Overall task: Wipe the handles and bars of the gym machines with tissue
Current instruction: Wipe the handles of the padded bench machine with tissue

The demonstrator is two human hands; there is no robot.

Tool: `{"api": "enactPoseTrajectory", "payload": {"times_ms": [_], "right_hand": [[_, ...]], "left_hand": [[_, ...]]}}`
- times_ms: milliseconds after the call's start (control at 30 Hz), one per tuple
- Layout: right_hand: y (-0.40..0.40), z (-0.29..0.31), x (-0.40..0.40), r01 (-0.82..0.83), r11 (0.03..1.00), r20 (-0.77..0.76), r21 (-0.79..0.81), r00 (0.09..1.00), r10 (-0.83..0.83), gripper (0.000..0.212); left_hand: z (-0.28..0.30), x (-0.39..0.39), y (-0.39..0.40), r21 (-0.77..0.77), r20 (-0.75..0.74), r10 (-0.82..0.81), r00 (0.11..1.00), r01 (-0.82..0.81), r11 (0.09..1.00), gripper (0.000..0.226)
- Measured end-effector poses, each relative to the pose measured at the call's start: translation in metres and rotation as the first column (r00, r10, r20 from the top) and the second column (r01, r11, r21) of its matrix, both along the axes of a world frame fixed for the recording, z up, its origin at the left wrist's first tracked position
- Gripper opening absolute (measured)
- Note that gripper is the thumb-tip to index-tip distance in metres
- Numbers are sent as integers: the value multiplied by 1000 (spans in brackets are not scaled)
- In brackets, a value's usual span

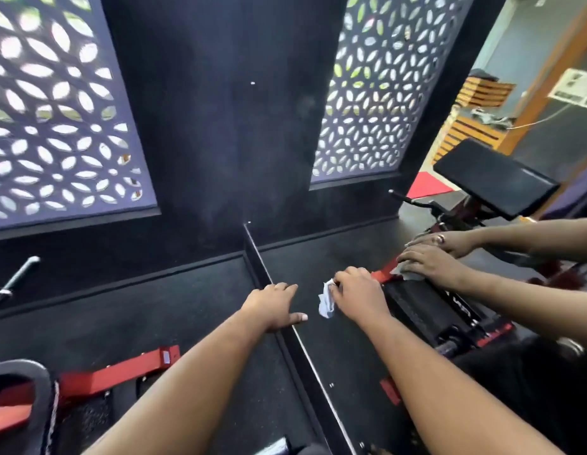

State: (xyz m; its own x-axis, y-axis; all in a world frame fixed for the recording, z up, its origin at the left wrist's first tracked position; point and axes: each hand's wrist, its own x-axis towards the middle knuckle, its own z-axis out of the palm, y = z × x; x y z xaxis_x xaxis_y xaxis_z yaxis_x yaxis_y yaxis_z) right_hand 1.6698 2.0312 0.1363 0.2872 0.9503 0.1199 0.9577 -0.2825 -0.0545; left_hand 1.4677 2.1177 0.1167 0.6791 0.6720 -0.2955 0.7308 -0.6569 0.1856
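A crumpled white tissue (327, 302) hangs from my right hand (359, 298), which pinches it just left of a red frame bar (380, 275) and a black padded roller (429, 310) of a gym machine. My left hand (274, 303) rests flat on a long black bar with a shiny edge (313, 362) that runs from the wall base toward me, thumb stretched out to the right. The two hands are a short gap apart. Two further hands (433, 261) lie at the right on the same red frame, pressing a grey tissue (408, 274).
A second red machine frame (121, 372) lies on the dark rubber floor at lower left, with a black handle (16, 280) further left. A black padded bench (495, 182) stands at right. Patterned lattice screens (55, 126) and a dark wall close off the front.
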Motion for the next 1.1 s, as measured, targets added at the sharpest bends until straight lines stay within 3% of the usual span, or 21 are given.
{"api": "enactPoseTrajectory", "payload": {"times_ms": [333, 633, 800, 1100], "right_hand": [[128, -7, 10, -155, 988, -45, -6, 987, 155, 28], [299, -16, -78, -397, 916, -37, -48, 918, 396, 30], [398, -15, -178, -549, 831, -105, -93, 835, 540, 30], [489, -13, -353, -839, 544, -263, -14, 528, 807, 27]], "left_hand": [[-18, -6, 84, -6, -20, 199, 980, -200, 980, 89], [-28, -98, 198, -13, -36, 430, 902, -431, 902, 88], [-16, -193, 245, -30, -30, 602, 798, -603, 797, 89], [-3, -333, 265, -41, -110, 876, 470, -883, 468, 90]]}}
